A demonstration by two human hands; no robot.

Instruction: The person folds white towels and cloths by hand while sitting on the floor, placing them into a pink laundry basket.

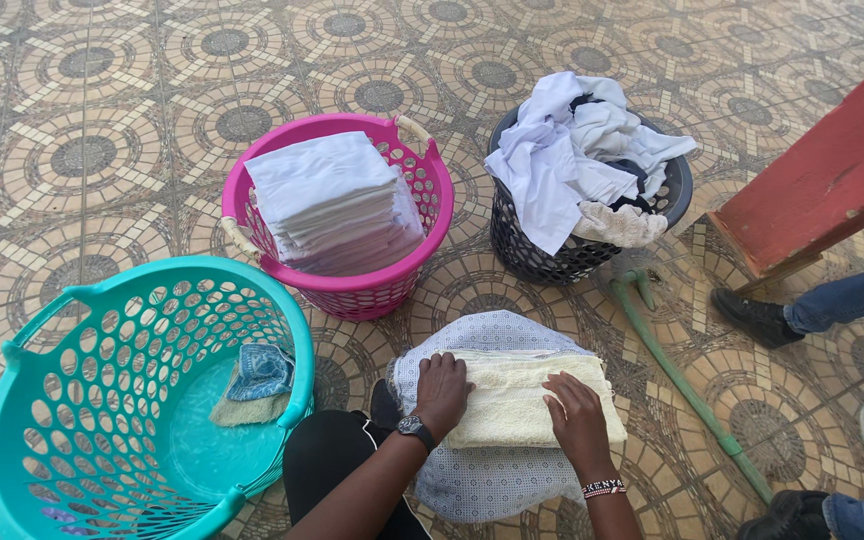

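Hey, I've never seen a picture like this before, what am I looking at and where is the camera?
The one camera sits on a person's head and looks down at their own two bare hands. The left hand and right hand press flat on a folded cream towel, which lies on a dotted pale cloth over their lap. On the patterned tiled floor stand three baskets: a pink basket with stacked white cloths, a black basket heaped with loose white laundry, and a teal basket holding a few small cloths. Another person's shoes show at right.
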